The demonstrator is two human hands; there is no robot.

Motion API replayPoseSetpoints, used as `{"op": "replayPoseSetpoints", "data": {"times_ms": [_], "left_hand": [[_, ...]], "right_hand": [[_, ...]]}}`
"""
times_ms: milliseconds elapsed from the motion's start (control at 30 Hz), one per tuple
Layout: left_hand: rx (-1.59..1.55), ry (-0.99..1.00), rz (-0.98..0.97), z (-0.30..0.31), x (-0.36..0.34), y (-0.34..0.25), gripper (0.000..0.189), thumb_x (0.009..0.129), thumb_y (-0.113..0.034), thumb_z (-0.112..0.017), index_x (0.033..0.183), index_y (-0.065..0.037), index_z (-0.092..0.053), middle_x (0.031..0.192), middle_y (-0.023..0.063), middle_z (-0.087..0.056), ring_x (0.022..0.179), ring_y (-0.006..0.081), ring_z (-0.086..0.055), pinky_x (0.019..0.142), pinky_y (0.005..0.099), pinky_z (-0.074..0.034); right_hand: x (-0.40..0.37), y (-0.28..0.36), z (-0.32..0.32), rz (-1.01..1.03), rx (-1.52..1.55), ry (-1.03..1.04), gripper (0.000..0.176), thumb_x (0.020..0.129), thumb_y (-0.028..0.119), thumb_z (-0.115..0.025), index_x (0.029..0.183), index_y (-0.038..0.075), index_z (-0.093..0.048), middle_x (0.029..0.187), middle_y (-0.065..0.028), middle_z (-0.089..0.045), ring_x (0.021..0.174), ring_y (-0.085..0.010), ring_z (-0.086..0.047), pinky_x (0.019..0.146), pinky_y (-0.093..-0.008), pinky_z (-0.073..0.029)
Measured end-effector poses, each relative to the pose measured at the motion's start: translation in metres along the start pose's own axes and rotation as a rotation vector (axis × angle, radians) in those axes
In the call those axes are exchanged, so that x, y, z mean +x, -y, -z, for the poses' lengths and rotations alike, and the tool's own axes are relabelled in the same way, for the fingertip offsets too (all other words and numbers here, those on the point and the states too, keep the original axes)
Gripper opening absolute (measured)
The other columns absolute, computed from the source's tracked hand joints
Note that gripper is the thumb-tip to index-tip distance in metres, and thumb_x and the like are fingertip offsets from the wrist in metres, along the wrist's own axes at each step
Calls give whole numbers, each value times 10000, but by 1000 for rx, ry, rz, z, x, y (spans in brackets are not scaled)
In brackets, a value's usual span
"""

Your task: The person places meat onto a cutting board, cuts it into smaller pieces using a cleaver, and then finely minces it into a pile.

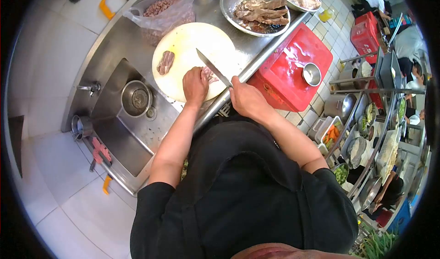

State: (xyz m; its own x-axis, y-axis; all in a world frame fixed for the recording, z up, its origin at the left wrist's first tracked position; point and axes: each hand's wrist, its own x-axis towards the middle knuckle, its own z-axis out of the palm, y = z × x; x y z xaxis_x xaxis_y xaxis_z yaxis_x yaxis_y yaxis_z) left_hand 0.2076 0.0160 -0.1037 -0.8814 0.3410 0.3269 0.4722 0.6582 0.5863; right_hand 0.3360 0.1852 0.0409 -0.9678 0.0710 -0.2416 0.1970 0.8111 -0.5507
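A round, pale cutting board [183, 38] lies on the steel counter in front of me. My right hand [247, 99] is wrapped round the handle of a knife [213, 67], whose blade points up and left across the board. Beside the blade, my left hand [195, 85] presses down with curled fingers on a piece of meat [210, 74], most of which the hand and knife hide. Another chunk of dark raw meat [166, 62] rests farther left on the board, apart from both hands.
A plastic bag of chopped meat [161, 9] stands behind the board. Farther back right is a steel bowl with long meat pieces [261, 13]. The sink [120, 139] is at left, holding a metal pot [136, 98]. A red crate [293, 71] bearing a small bowl [312, 74] stands right.
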Motion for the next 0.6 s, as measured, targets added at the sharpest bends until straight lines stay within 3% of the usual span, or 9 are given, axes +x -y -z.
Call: {"op": "replayPoseSetpoints", "data": {"times_ms": [233,267,333,467,533,600], "left_hand": [[22,33,23,-1,2,-1,150,991,-171,-632,1067,-52,-680,1039,121,-684,1035,351,-617,970,477,-468],[19,33,19,1,2,-1,147,990,-176,-631,1061,-55,-678,1044,115,-685,1036,348,-614,972,477,-467],[11,34,26,1,3,-1,144,988,-180,-630,1054,-59,-675,1049,109,-686,1038,344,-611,974,477,-467],[37,55,44,2,1,-1,138,993,-201,-619,1020,-72,-662,1082,100,-686,1064,339,-608,978,475,-466],[31,54,43,3,2,-2,138,995,-207,-616,1012,-77,-657,1096,98,-685,1075,338,-607,979,473,-465],[77,114,66,0,1,3,153,994,-214,-615,1055,-84,-670,1136,91,-688,1104,337,-605,994,475,-459]], "right_hand": [[17,18,16,-19,-191,189,259,1022,84,-433,1189,-92,-524,886,-322,-723,866,-495,-729,792,-597,-571],[20,14,12,-21,-195,197,259,1022,84,-433,1189,-92,-524,886,-322,-723,866,-495,-729,792,-597,-571],[25,-3,-7,20,-214,174,273,1017,107,-499,1167,-121,-500,741,-292,-690,749,-469,-726,691,-582,-574],[22,-12,-40,12,-223,139,287,1019,124,-506,1149,-131,-495,746,-301,-693,776,-478,-730,692,-602,-572],[33,-12,-48,-80,-121,155,233,1004,73,-454,1179,-79,-485,913,-348,-724,908,-509,-733,826,-594,-578],[56,-12,-42,-55,-138,136,252,1003,81,-466,1191,-84,-493,920,-347,-727,906,-511,-734,837,-591,-580]]}}
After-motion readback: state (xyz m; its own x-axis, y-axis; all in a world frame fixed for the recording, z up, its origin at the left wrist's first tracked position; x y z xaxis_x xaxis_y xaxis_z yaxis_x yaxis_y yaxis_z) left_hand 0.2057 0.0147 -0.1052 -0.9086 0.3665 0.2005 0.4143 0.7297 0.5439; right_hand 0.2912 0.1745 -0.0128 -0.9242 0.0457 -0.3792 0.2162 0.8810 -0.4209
